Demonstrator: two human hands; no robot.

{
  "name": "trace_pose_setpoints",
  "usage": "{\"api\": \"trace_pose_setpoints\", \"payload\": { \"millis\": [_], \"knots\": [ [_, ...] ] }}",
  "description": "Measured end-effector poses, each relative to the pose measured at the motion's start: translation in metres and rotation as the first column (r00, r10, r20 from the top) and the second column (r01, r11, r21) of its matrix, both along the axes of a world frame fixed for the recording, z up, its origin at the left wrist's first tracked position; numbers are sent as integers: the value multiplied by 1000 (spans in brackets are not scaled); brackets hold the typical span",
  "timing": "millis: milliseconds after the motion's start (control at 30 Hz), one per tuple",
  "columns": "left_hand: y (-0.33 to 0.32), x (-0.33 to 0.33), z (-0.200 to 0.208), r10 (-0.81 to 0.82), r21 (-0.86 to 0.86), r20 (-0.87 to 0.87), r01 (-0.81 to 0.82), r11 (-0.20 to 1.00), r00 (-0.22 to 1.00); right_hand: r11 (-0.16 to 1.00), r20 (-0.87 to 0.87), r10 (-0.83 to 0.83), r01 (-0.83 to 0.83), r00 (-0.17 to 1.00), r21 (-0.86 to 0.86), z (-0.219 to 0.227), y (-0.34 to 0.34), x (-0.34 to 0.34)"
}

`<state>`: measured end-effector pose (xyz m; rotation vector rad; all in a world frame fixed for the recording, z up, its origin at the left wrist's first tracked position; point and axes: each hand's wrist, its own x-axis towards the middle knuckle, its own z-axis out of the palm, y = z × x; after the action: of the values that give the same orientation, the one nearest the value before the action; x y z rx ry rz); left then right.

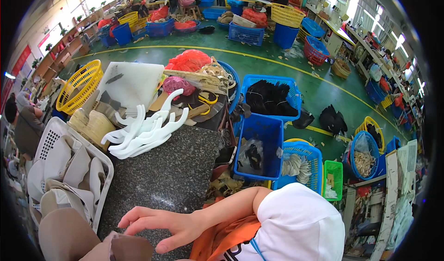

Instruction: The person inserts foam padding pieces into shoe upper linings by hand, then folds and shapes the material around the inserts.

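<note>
The right hand (179, 225), the only one in view, is spread wide with nothing visibly held above the counter (159, 180), and the brown piece (133, 248) lies immediately left and nearside of its fingertips, contact and long axis indeterminable.

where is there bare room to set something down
The speckled stone top is bare between the white curved pieces, the white basket and the right hand. Beyond, around the white slab, and in the basket, it is crowded.
</note>
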<state>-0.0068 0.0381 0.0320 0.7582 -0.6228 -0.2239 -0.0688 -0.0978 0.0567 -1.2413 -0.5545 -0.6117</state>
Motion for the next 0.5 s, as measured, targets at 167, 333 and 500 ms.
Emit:
{"api": "trace_pose_setpoints", "payload": {
  "millis": [167,333,500],
  "knots": [
    [5,-11,-3,83,172,-19,-78,982,996,996,23,-69,71,997,-62,0,-1,0],
    [4,-19,-4,161,333,-13,-148,931,987,974,-35,-221,222,975,48,-10,-10,1],
    [2,-28,-4,249,474,11,-224,852,969,857,-7,-504,499,864,-127,16,-37,7]
  ]
}}
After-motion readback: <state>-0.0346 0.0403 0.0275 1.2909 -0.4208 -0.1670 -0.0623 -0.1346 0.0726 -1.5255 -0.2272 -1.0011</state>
